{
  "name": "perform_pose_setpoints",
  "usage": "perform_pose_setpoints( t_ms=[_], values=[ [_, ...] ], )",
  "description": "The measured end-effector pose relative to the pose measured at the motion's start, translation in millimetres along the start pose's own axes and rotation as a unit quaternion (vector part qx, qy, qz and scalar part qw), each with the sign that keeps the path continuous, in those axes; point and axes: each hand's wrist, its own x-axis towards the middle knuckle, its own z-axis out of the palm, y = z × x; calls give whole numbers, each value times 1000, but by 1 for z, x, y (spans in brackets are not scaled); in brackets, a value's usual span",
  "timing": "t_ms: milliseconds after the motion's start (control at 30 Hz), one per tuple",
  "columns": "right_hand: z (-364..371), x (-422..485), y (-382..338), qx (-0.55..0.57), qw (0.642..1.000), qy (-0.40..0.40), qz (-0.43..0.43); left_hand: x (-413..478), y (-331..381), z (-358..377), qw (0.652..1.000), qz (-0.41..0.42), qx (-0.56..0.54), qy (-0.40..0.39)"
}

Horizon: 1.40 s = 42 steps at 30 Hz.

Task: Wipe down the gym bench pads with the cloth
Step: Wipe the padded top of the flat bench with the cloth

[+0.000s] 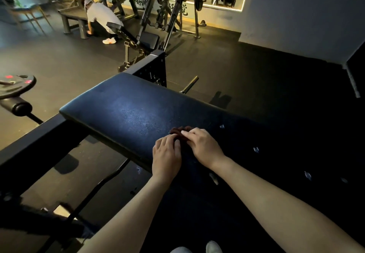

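Head view. Standing at the near long edge of a black bench pad (138,110), looking down across it.

Holding a dark red-brown cloth (178,131) bunched on the pad's top face, close to the near edge, roughly mid-length.
- Left hand (166,156): curled onto the cloth's near-left side, fingers bent, pinching fabric.
- Right hand (203,148): laid over the right side, fingers bent down into the wad, thumb hidden.
- Hands just beside each other, knuckles nearly touching.

Probably gathering or re-folding the cloth into a compact wad for a firm wiping face, not mid-stroke. Forearms reaching straight out, well placed for leaning weight into a push.

Dull speckled sheen on the pad left of the cloth. Could be moisture or just light, cannot tell. Right part of the pad in deep shadow, with small pale flecks (256,149): tears or debris, unclear. Judging the wipe as partial at best, with most of the surface left to cover.

Elsewhere:
- weight plate (16,84) on a peg, far left
- black steel frame beam (35,140) below the pad's left end
- adjustable bench (136,37) beyond
- another person (102,16) crouched by a flat bench in the background
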Motion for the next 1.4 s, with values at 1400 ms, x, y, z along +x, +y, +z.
perform_pose_setpoints(
  t_ms=[1400],
  values=[
    [-17,8,25,57,994,-26,-85,-34,15,19,993,-22,38,107]
  ],
)
